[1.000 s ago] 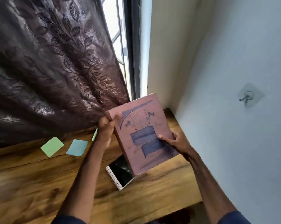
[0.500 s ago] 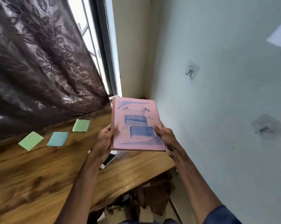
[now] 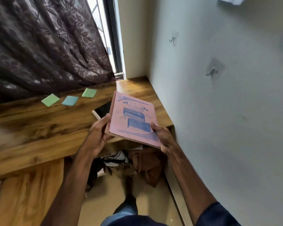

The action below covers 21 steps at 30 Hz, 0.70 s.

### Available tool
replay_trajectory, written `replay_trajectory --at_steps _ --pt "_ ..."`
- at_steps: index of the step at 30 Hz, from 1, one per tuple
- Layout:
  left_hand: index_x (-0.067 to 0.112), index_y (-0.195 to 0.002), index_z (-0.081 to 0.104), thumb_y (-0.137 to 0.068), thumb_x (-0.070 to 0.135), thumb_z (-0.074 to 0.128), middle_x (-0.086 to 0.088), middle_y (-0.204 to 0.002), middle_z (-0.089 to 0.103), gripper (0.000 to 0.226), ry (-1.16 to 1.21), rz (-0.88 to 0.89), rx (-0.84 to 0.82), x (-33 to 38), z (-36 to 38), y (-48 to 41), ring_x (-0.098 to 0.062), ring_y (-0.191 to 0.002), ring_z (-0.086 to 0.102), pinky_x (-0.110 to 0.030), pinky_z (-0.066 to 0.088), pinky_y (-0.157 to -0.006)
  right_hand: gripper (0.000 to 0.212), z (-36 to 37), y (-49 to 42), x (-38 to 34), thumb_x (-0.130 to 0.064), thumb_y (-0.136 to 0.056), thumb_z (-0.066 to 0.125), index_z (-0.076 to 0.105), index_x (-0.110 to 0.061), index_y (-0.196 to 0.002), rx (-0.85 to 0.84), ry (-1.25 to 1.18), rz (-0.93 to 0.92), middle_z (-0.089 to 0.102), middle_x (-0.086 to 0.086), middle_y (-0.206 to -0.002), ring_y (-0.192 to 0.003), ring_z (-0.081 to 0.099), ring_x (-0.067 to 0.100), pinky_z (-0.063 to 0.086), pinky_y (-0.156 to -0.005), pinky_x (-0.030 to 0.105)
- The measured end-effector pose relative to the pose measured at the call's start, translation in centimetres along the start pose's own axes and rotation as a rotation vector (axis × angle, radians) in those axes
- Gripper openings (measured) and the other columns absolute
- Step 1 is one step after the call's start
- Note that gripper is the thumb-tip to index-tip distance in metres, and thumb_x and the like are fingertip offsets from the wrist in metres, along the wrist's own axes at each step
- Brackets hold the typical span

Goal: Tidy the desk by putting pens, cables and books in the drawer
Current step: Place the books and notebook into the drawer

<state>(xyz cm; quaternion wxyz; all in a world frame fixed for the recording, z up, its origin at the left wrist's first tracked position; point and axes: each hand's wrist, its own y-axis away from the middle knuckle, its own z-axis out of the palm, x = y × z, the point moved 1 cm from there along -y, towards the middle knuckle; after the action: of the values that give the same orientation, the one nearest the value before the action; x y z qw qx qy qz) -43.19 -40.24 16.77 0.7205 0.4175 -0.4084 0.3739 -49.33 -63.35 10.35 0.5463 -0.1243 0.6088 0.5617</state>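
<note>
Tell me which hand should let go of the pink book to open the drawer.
Left, probably. The left hand only pinches the side edge of the pink book, while the right hand grips its near corner from beneath. The desk and its wooden front lie on the left; no drawer handle shows.

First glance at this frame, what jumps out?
The pink book, held by both the left hand and right hand over the desk's front edge. Behind it, three sticky notes sit in a row on the wooden desk under the dark curtain.
</note>
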Motion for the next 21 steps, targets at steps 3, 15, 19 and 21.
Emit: replay_trajectory --at_steps 3,15,19,21 --pt "0.006 -0.131 0.063 -0.103 0.035 0.053 -0.018 -0.121 0.072 0.041 0.017 -0.008 0.023 -1.1 1.0 4.1 -0.023 -0.101 0.073 -0.029 0.064 -0.07 0.034 -1.8 3.4 1.8 -0.034 -0.095 0.067 0.07 -0.004 -0.111 -0.002 0.034 0.038 0.076 0.007 -0.098 -0.083 0.072 0.025 0.06 -0.061 0.03" --pt "0.016 -0.133 0.064 -0.103 0.046 0.051 -0.013 -0.127 0.07 0.045 0.016 -0.028 0.165 -3.4 -1.5 14.3 -0.028 -0.119 0.067 -0.043 0.059 -0.088 0.033 -0.7 12.0 6.8 -0.03 -0.095 0.066 0.064 -0.004 -0.115 -0.13 -0.041 0.186 0.076 0.012 -0.101 -0.079 0.076 0.025 0.059 -0.054 0.03" --pt "0.014 -0.136 0.062 -0.103 0.046 0.05 -0.011 -0.126 0.071 0.048 0.002 -0.016 0.236 -4.0 -3.9 17.2 -0.022 -0.114 0.07 -0.036 0.061 -0.078 0.032 1.3 14.1 9.1 -0.029 -0.094 0.068 0.062 -0.007 -0.115 -0.153 -0.06 0.256 0.076 0.014 -0.105 -0.087 0.076 0.03 0.061 -0.056 0.034" --pt "0.012 -0.136 0.061 -0.102 0.047 0.049 -0.011 -0.125 0.072 0.05 0.001 -0.018 0.26 -4.2 -5.5 18.5 -0.022 -0.114 0.07 -0.039 0.06 -0.083 0.031 2.7 15.1 10.2 -0.029 -0.093 0.069 0.062 -0.007 -0.114 -0.163 -0.05 0.283 0.077 0.013 -0.102 -0.088 0.076 0.031 0.062 -0.058 0.035"
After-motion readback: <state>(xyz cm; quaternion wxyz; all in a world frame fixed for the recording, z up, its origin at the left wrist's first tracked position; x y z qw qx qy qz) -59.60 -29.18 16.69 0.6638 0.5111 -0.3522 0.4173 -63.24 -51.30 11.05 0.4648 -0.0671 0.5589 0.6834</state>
